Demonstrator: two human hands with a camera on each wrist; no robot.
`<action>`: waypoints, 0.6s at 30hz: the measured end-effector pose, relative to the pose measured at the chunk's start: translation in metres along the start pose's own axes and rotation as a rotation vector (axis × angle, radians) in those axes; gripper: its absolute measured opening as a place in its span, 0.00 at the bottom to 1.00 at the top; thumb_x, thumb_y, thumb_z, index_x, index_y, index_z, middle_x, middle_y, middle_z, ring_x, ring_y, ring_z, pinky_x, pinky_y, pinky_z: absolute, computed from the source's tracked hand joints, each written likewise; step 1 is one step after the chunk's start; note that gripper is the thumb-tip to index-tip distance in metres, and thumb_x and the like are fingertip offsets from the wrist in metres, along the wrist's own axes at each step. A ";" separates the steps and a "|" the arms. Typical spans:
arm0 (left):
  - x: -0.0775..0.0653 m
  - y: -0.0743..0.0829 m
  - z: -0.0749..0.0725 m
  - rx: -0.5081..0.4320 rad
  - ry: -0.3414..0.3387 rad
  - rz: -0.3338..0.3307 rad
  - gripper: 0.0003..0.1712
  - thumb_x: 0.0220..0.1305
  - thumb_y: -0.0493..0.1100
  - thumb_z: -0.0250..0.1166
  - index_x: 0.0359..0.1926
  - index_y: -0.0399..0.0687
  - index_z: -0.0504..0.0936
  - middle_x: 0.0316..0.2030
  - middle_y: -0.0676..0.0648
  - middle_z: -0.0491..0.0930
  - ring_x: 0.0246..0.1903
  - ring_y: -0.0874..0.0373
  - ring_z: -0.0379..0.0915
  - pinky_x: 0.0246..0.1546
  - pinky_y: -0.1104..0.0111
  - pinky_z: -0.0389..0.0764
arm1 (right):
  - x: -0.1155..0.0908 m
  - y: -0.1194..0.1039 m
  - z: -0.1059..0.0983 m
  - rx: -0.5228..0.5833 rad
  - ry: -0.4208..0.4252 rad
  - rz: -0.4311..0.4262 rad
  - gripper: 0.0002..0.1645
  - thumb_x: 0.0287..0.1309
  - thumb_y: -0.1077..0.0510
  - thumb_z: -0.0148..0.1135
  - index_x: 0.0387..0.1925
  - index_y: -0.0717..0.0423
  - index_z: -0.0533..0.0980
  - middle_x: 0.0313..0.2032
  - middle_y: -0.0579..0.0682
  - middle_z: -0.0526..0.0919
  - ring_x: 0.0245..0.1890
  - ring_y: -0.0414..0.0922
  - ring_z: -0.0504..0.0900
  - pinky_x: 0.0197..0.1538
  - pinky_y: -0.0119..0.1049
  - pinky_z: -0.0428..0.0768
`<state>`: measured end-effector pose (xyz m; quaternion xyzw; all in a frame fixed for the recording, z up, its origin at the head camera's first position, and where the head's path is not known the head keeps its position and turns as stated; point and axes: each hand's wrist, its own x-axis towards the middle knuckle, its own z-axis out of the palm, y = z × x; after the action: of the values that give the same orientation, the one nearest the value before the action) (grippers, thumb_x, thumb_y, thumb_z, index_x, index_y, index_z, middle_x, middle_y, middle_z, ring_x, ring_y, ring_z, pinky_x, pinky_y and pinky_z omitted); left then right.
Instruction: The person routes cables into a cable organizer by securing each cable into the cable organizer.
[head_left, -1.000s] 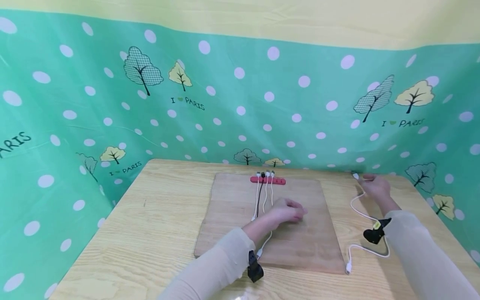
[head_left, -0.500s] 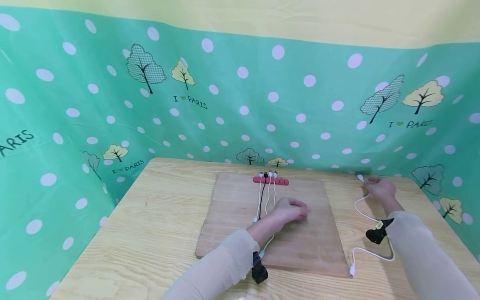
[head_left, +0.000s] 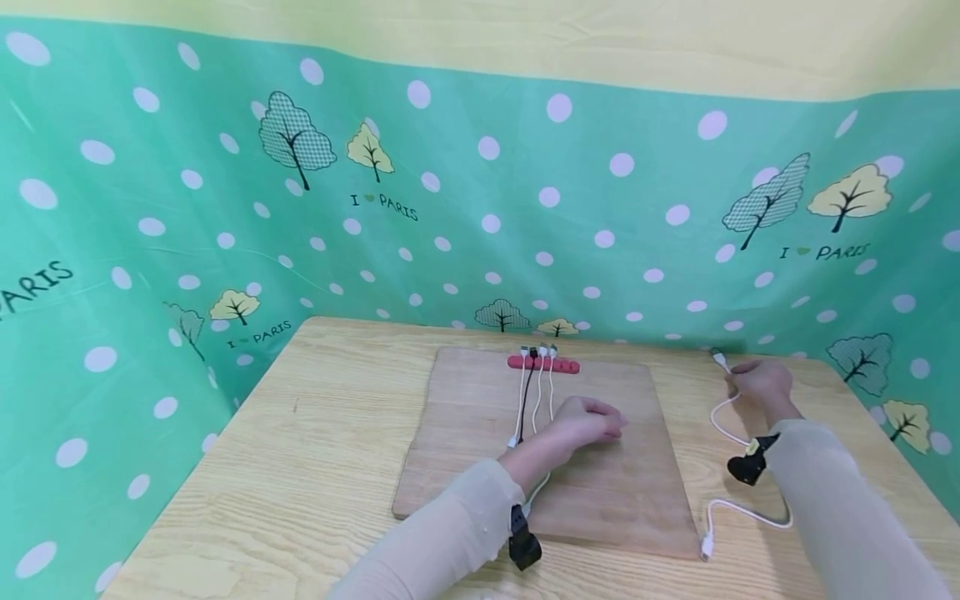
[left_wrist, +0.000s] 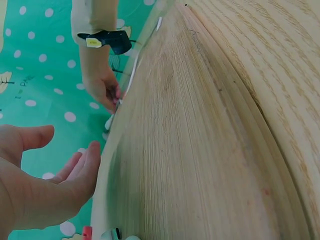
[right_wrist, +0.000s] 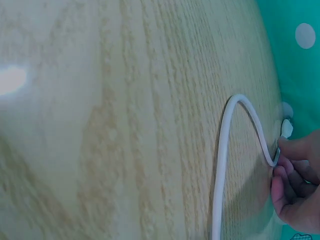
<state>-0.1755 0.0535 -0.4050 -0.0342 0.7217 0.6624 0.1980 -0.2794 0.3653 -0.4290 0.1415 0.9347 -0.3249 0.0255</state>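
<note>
Near the table's back right, my right hand (head_left: 762, 385) pinches a white USB cable (head_left: 750, 510) just below its plug (head_left: 720, 359). In the right wrist view, thumb and fingers (right_wrist: 295, 147) meet on the cord, which curves away over the wood. My left hand (head_left: 588, 423) hovers over the wooden board (head_left: 615, 492), its fingers loosely bent and holding nothing, as the left wrist view shows of the hand (left_wrist: 55, 185). Behind it a red cable holder (head_left: 567, 367) carries several cables, white ones and a black cable (head_left: 528, 392). My left forearm hides part of them.
The board lies on a light wooden table (head_left: 300, 450). A green dotted curtain (head_left: 450, 183) hangs behind the table and along its sides. The free end of the white cable, a plug (head_left: 707, 547), rests by the board's front right corner.
My right hand stays at the back right with the USB cable, shifting only slightly along it below the plug. My left hand barely moves. The whole view drifts a little.
</note>
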 end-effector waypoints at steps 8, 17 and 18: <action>-0.002 0.004 0.004 0.013 -0.023 0.000 0.10 0.60 0.39 0.66 0.42 0.39 0.82 0.34 0.47 0.85 0.35 0.59 0.84 0.44 0.70 0.85 | 0.001 -0.005 0.002 -0.032 0.006 -0.004 0.23 0.53 0.63 0.56 0.51 0.70 0.76 0.57 0.72 0.72 0.56 0.68 0.67 0.60 0.60 0.63; -0.001 0.006 0.009 0.041 0.012 -0.030 0.11 0.60 0.43 0.67 0.42 0.43 0.82 0.35 0.45 0.86 0.40 0.53 0.84 0.52 0.62 0.82 | -0.003 -0.005 0.002 -0.030 0.034 -0.018 0.19 0.60 0.60 0.56 0.46 0.72 0.78 0.47 0.70 0.81 0.49 0.66 0.74 0.52 0.56 0.72; -0.001 0.006 0.009 0.040 0.013 -0.031 0.11 0.60 0.43 0.67 0.42 0.43 0.82 0.35 0.45 0.87 0.40 0.53 0.84 0.53 0.60 0.82 | -0.003 -0.005 0.001 -0.040 0.035 -0.018 0.18 0.59 0.60 0.56 0.44 0.72 0.78 0.45 0.69 0.82 0.47 0.65 0.75 0.48 0.52 0.74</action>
<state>-0.1748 0.0630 -0.3991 -0.0458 0.7355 0.6444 0.2040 -0.2777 0.3602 -0.4262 0.1381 0.9426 -0.3039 0.0090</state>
